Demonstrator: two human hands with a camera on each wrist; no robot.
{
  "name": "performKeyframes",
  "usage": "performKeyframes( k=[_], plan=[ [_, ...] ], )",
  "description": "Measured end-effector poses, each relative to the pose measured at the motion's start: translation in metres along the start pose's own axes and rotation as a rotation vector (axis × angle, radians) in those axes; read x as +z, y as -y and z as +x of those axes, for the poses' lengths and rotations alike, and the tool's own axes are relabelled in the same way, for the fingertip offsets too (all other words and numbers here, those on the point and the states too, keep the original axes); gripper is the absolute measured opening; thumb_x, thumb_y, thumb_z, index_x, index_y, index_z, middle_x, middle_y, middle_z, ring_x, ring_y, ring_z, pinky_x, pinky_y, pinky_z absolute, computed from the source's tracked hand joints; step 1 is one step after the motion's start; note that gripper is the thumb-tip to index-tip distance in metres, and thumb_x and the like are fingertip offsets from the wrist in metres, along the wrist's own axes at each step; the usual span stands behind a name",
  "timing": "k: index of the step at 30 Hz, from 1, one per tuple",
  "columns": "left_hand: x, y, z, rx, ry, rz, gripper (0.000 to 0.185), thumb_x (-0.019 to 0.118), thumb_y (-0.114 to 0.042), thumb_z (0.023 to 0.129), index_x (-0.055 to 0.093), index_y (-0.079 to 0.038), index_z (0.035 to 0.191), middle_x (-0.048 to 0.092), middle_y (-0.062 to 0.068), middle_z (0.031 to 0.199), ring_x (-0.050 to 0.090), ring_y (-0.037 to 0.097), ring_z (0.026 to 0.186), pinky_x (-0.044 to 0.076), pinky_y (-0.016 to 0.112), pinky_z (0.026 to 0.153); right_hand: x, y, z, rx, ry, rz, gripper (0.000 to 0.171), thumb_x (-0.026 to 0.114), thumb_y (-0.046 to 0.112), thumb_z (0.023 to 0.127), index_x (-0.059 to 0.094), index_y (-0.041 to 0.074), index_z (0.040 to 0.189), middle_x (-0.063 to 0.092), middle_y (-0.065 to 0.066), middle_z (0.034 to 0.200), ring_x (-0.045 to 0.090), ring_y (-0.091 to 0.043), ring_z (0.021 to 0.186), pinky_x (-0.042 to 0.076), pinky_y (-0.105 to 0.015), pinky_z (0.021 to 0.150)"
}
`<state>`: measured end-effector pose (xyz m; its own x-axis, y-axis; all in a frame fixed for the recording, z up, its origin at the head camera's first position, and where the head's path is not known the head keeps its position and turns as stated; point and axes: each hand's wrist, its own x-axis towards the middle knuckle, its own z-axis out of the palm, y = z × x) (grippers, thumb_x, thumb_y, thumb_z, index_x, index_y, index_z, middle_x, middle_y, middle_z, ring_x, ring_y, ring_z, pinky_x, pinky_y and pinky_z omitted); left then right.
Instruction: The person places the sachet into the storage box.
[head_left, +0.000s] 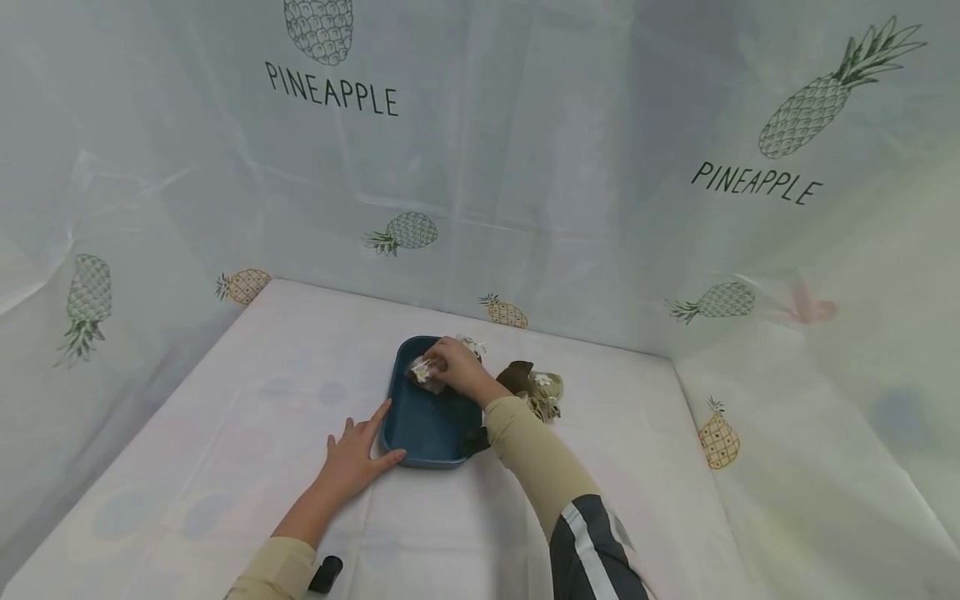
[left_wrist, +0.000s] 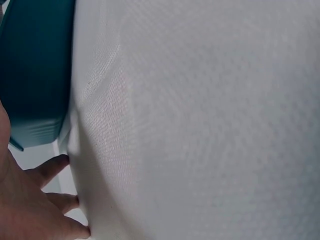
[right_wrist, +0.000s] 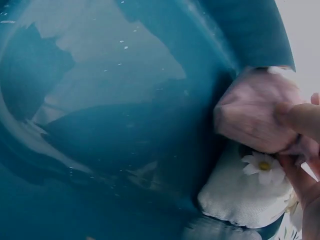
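Observation:
A dark blue rectangular tray (head_left: 426,429) stands on the white-covered table. My right hand (head_left: 459,367) reaches into its far end and pinches a pink fabric bundle (right_wrist: 255,110), which looks like a rolled-up sock. Directly beside it in the tray is a pale bundle (right_wrist: 242,195) with a white daisy (right_wrist: 264,167) on it. The right wrist view shows thumb and fingers on the pink fabric. My left hand (head_left: 352,458) has its fingers spread at the tray's near left side, index finger and thumb right at the rim.
To the right of the tray lie several brown and olive fabric bundles (head_left: 546,387) with white flowers. White flowers (head_left: 471,343) also show just behind my right hand. A pineapple-printed curtain (head_left: 525,167) hangs around the back and sides of the table.

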<state>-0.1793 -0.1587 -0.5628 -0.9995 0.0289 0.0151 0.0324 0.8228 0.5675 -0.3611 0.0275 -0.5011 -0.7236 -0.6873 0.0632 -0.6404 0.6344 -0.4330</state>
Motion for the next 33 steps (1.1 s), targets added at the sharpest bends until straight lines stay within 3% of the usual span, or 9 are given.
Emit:
performKeyframes(
  k=[7, 21, 29, 33],
  plan=[
    [0.002, -0.001, 0.001, 0.006, 0.001, 0.009, 0.091, 0.068, -0.055, 0.086, 0.023, -0.019, 0.156, 0.046, 0.031, 0.138, 0.021, 0.061, 0.133, 0.012, 0.081, 0.096, -0.009, -0.004, -0.013, 0.053, -0.033, 0.096, 0.033, 0.073, 0.010, 0.089, 0.067, 0.012, 0.121, 0.058, -0.004, 0.117, 0.055, -0.019, 0.109, 0.047, -0.033, 0.092],
    [0.001, 0.004, 0.001, -0.003, 0.019, 0.014, 0.092, 0.066, -0.055, 0.087, 0.017, -0.020, 0.157, 0.043, 0.034, 0.139, 0.018, 0.062, 0.134, 0.009, 0.081, 0.097, -0.030, -0.026, -0.056, 0.080, -0.086, 0.115, 0.041, 0.074, 0.006, 0.087, 0.063, 0.011, 0.126, 0.058, -0.004, 0.121, 0.056, -0.020, 0.114, 0.047, -0.034, 0.095],
    [0.001, 0.005, 0.003, -0.004, 0.025, 0.017, 0.094, 0.065, -0.058, 0.087, 0.017, -0.018, 0.157, 0.043, 0.035, 0.139, 0.018, 0.063, 0.133, 0.009, 0.082, 0.096, -0.037, -0.039, -0.086, 0.132, -0.109, 0.177, 0.038, 0.074, 0.005, 0.087, 0.064, 0.005, 0.124, 0.058, -0.011, 0.122, 0.056, -0.032, 0.114, 0.048, -0.044, 0.093],
    [0.003, 0.004, 0.004, -0.005, 0.033, 0.014, 0.094, 0.065, -0.058, 0.087, 0.017, -0.018, 0.157, 0.042, 0.035, 0.139, 0.018, 0.062, 0.134, 0.009, 0.082, 0.096, -0.042, -0.046, -0.102, 0.146, -0.118, 0.156, 0.038, 0.074, 0.004, 0.086, 0.065, 0.005, 0.123, 0.059, -0.010, 0.121, 0.057, -0.029, 0.115, 0.045, -0.042, 0.098]
  ],
)
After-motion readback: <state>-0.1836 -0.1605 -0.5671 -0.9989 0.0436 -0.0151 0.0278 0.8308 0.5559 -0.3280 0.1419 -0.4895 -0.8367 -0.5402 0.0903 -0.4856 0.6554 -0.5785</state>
